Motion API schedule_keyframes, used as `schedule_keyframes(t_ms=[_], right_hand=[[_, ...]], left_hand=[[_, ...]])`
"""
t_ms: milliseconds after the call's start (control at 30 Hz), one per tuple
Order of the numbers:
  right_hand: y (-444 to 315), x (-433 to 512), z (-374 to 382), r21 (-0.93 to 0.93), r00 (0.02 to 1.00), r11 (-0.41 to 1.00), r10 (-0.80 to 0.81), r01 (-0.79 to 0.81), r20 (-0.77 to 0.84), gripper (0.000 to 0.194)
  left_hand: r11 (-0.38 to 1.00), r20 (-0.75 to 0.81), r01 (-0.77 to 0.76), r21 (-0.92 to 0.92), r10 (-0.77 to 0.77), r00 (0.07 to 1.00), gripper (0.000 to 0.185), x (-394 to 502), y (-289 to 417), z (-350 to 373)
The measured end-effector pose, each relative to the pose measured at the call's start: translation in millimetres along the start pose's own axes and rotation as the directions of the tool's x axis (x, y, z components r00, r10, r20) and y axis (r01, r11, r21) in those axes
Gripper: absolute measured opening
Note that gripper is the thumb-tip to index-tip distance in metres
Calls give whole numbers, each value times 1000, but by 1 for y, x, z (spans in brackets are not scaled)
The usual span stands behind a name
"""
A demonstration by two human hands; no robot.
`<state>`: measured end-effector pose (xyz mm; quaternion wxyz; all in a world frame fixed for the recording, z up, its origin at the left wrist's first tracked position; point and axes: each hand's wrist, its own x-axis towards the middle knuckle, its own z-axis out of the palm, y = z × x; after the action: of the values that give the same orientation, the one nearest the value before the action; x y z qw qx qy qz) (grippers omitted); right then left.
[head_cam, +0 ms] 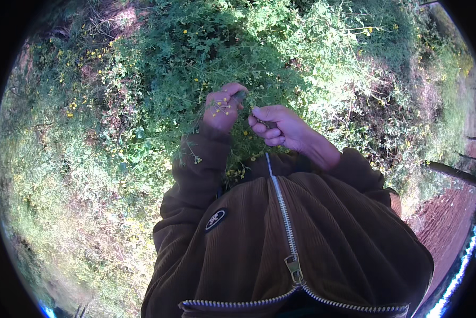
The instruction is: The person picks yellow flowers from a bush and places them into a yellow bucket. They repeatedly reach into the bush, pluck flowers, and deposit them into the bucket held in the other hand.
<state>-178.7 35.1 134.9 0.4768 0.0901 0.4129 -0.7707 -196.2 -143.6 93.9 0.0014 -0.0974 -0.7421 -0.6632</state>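
Observation:
My left hand (224,106) is bent inward among the green stems, its fingers curled around a thin leafy stem. Small yellow flower heads (221,105) on fine stalks lie over the back of that hand. Close beside it on the right, my right hand (271,125) has thumb and forefinger pinched together at a small flower head. Its other fingers are curled over several small yellowish-green flower heads (266,124) in the palm. The feathery green plant (254,65) spreads in front of and beneath both hands.
Dense foliage with scattered yellow blossoms (70,114) surrounds me. A dark wooden post or log (454,173) juts in at the right, above bare reddish soil (446,216). My brown ribbed jacket (246,238) with its metal zipper fills the lower middle.

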Motion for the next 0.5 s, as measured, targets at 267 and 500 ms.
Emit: schedule_keyframes(t_ms=[267,500], right_hand=[[4,-39,0,159,980,969,178,-190,90,26],[4,-32,-5,48,992,992,-112,115,-59,31]], left_hand=[[955,-6,-164,246,171,985,19,-2,-5,6],[897,0,-259,358,278,961,27,7,-7,7]])
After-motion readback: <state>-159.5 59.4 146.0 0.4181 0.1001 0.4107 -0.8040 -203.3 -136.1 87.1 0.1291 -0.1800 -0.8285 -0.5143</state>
